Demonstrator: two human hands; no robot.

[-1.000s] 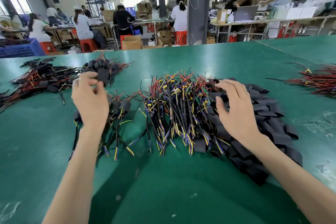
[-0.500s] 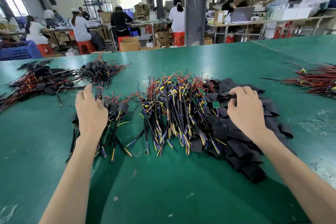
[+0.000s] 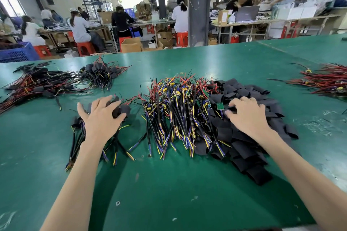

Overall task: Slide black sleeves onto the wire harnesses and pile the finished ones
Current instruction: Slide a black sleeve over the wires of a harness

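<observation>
A heap of unsleeved wire harnesses (image 3: 178, 110), with small circuit boards and black, yellow, blue and red wires, lies mid-table. Touching its right side is a heap of flat black sleeves (image 3: 244, 148). My right hand (image 3: 247, 116) sits on top of that heap, its fingers curled down into the sleeves and its thumb against one. Left of the harness heap is a small pile of sleeved harnesses (image 3: 122, 110). My left hand (image 3: 101, 118) lies over this pile with fingers spread, gripping nothing.
More sleeved harnesses lie at far left (image 3: 43, 84) and in a bundle (image 3: 101, 73) behind my left hand. A red-wired pile (image 3: 326, 80) lies at far right. The green table (image 3: 169, 184) is bare in front. A blue crate (image 3: 18, 53) and seated workers are beyond.
My left hand lowered a sleeved harness onto the small pile and let it go, spreading its fingers. My right hand shifted right on the sleeve heap and curled its fingers in.
</observation>
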